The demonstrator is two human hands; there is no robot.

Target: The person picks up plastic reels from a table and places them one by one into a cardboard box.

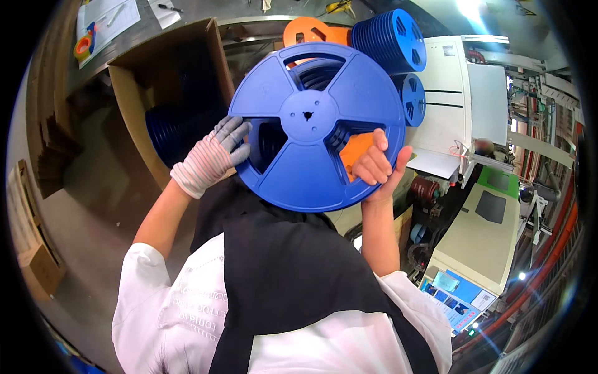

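A large blue plastic reel (pixel 308 177) with a round hub and wide cut-out windows is held up before my chest, its flat face toward me. My left hand (pixel 215 153), in a grey and whitish striped glove, grips its left rim. My bare right hand (pixel 375 163) is closed around the right rim, with fingers curled into a window and the thumb outside. Dark ridged edges show through the windows; I cannot tell whether they belong to this reel or to others behind it.
Left of the reel stands an open cardboard box (pixel 134 121) with dark blue reels (pixel 161 137) inside. Beyond are an orange reel (pixel 305 30) and stacked blue reels (pixel 389 40). A metal table (pixel 149 31) lies far left; a beige machine (pixel 473 240) stands at right.
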